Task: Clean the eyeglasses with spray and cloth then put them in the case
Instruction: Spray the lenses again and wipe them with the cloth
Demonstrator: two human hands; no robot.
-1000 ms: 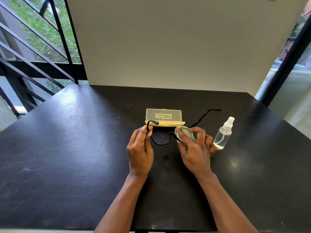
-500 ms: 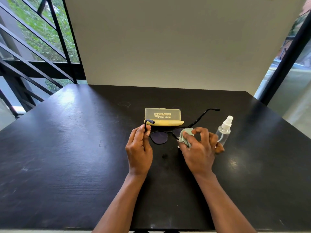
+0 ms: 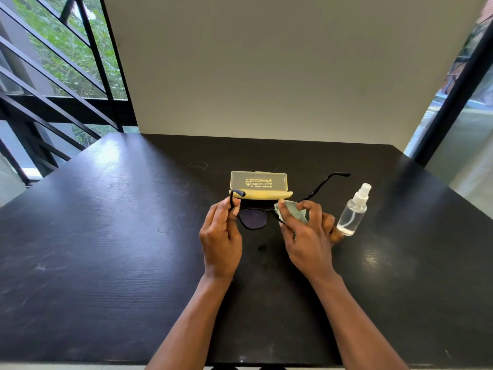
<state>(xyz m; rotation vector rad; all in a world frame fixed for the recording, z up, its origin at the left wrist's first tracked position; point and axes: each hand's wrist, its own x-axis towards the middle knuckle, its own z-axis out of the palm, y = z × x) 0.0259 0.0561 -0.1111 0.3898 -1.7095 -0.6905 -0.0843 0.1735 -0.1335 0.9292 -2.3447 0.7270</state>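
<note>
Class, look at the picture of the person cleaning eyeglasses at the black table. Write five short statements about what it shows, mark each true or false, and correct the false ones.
1. The right hand holds a cloth against the eyeglasses. True.
2. The spray bottle lies on its side. False: it stands upright on the table.
3. The case is open. True.
4. The eyeglasses are already inside the case. False: they are held in front of it.
5. The left hand holds the spray bottle. False: it grips the frame near one temple arm.
</note>
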